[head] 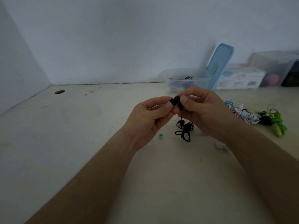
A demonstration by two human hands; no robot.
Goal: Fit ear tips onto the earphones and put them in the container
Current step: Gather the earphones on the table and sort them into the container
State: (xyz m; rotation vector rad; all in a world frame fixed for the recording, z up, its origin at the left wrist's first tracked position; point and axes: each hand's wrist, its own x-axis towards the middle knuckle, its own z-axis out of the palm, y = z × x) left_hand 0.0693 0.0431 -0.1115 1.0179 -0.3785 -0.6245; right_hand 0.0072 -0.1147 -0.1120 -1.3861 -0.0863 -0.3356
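Both hands meet above the table (80, 126), in front of the clear plastic container (187, 79). The left hand (148, 117) and the right hand (203, 109) pinch the same black earbud (177, 101) between thumb and fingertips; whether the tip is seated cannot be told. Its black cable (184, 130) hangs down in a tangled bundle with the second bud. A green ear tip (160, 135) lies on the table left of the cable. Bundled white and green earphones (258, 117) lie right of the hands. A blue lid (220, 65) leans beside the container.
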